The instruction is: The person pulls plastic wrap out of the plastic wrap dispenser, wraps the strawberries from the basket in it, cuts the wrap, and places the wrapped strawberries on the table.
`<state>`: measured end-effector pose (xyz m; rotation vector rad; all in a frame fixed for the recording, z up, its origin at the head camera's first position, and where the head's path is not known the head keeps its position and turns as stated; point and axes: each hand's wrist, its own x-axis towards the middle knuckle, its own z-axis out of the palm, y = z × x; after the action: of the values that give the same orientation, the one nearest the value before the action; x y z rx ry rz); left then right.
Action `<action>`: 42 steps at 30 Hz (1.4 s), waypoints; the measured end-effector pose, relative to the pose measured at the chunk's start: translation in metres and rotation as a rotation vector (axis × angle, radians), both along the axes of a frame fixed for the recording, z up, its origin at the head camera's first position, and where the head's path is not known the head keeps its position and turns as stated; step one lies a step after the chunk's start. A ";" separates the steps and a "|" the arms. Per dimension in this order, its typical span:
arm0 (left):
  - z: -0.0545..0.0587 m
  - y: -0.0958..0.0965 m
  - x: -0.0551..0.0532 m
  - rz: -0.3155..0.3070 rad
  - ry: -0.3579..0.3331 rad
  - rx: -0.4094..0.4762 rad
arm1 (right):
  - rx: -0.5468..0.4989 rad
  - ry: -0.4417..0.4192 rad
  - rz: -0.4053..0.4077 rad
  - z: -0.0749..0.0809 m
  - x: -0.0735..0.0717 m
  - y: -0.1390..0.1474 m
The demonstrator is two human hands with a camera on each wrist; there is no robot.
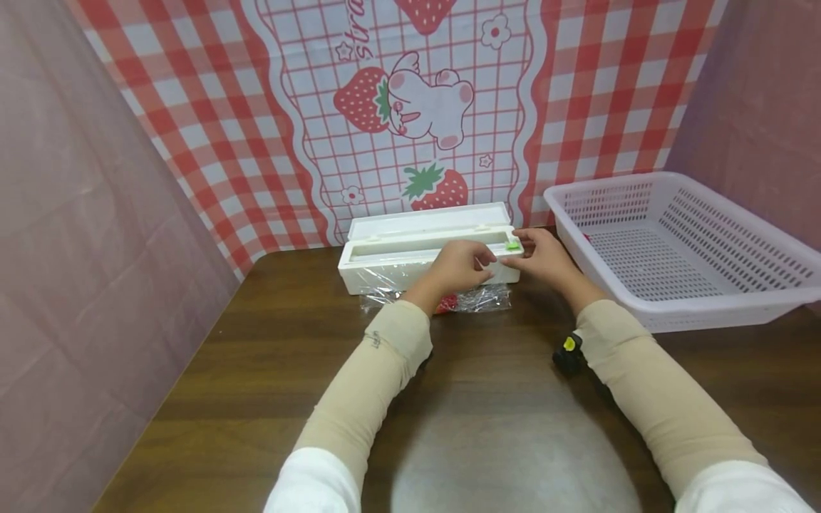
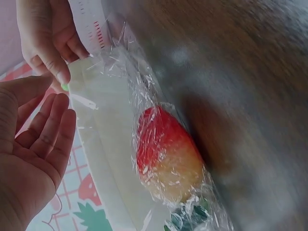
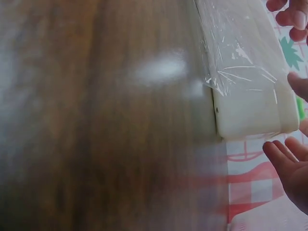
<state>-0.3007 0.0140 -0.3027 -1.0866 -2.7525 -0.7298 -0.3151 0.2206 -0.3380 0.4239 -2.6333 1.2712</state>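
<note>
A long white cling film box (image 1: 430, 274) stands on the table, its lid (image 1: 430, 219) tipped back. Clear film (image 1: 490, 298) hangs down its front. Beneath the film lies a red-and-yellow fruit-shaped thing (image 2: 168, 154) with a green leafy end (image 2: 190, 216). At the box's right end, my right hand (image 1: 545, 256) has thumb and finger on either side of a small green slider (image 1: 512, 246), its other fingers spread by the box's end. My left hand (image 1: 463, 265) hovers beside the slider over the front edge, fingers loosely bent, holding nothing.
A white slatted plastic basket (image 1: 705, 310) stands at the right. Red-checked strawberry cloth (image 1: 596, 92) hangs behind the box. Pink cloth (image 1: 83, 214) closes the left side. The brown wooden table (image 1: 256, 385) extends toward me.
</note>
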 end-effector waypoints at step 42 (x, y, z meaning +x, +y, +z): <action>0.022 0.079 -0.026 0.096 0.240 -0.525 | -0.056 0.020 -0.097 -0.016 -0.004 0.008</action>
<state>-0.3262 0.0926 -0.2807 -1.0192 -2.8177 0.1464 -0.3193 0.2289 -0.3536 0.2950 -2.5610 1.2994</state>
